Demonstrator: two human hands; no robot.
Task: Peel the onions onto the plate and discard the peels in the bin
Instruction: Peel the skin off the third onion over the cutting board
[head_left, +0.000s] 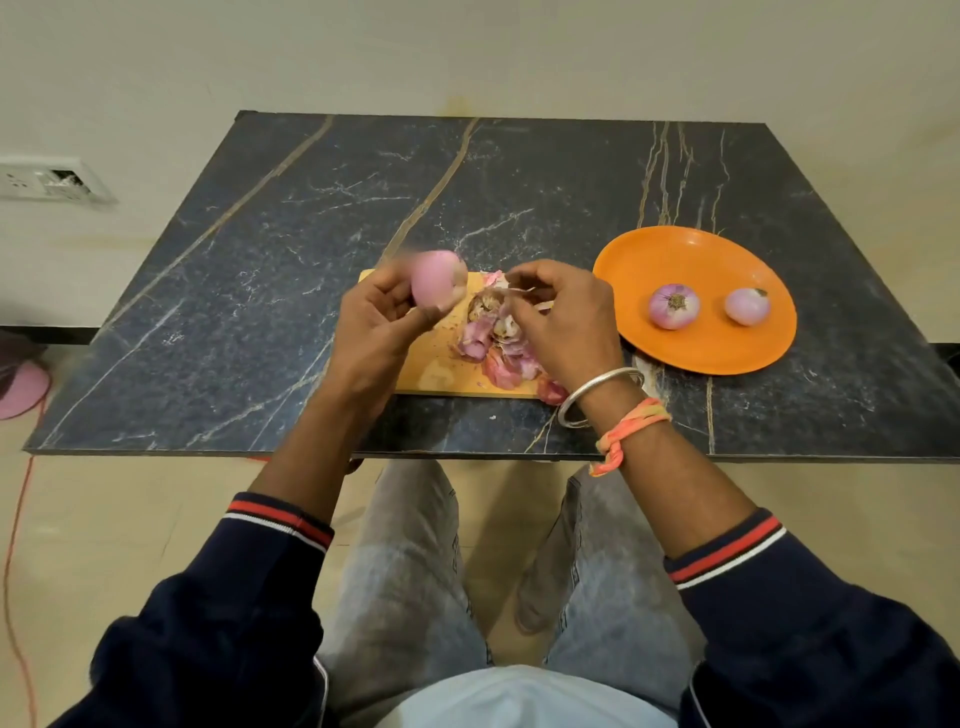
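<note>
My left hand (382, 317) grips a peeled pink onion (439, 278) above the left end of a wooden cutting board (436, 364); the onion is blurred. My right hand (561, 317) hovers over the board and pinches a thin strip of onion skin (519, 292) between its fingertips. A heap of purple and brown peels (493, 338) lies on the board beneath it. Two peeled onions (674, 306) (747, 306) sit on an orange plate (696, 353) to the right. No bin is in view.
The board and plate rest on a dark marble-patterned table (260, 312) whose near edge is just above my knees. A wall socket (52, 179) is at far left. A pink object (23, 387) and an orange cable (15, 545) lie on the floor to the left.
</note>
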